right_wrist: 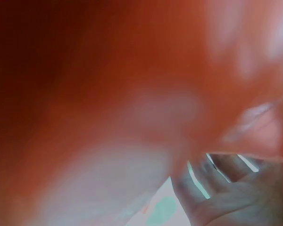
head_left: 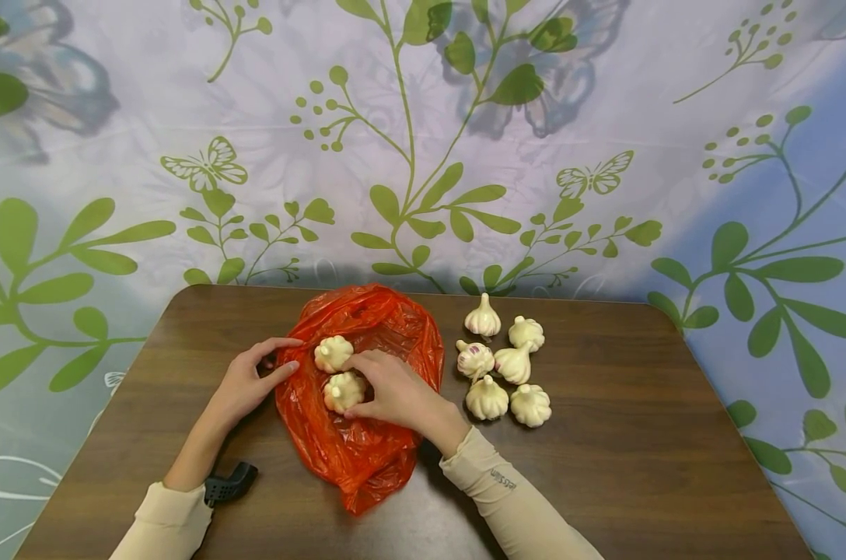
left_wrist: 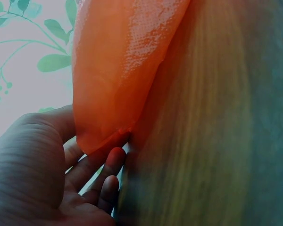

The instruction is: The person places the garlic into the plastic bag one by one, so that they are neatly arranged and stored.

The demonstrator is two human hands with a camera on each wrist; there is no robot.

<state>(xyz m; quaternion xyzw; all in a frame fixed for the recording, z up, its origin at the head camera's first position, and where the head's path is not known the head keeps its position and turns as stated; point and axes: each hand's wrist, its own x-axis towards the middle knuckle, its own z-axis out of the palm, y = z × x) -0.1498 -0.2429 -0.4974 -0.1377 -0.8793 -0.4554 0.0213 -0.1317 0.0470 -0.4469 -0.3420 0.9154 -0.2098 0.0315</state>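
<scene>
Your left sleeve [head_left: 171, 519] is closest to the cam, and your left hand [head_left: 244, 379] touches the left edge of the red bag [head_left: 353, 459], fingers loosely bent, can't tell if they're actually pinching it. You've got an upper garlic bulb [head_left: 333, 354] in the bag, and your right hand [head_left: 398, 390] grips a lower garlic bulb [head_left: 340, 393] just beside it. Off right, six more bulbs [head_left: 487, 399] sit bunched on the table [head_left: 626, 451].

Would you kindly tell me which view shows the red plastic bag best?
The head view, showing nearly all of the red plastic bag, outline included. The left wrist view shows only one part close up; the right wrist view, mostly red blur.
</scene>
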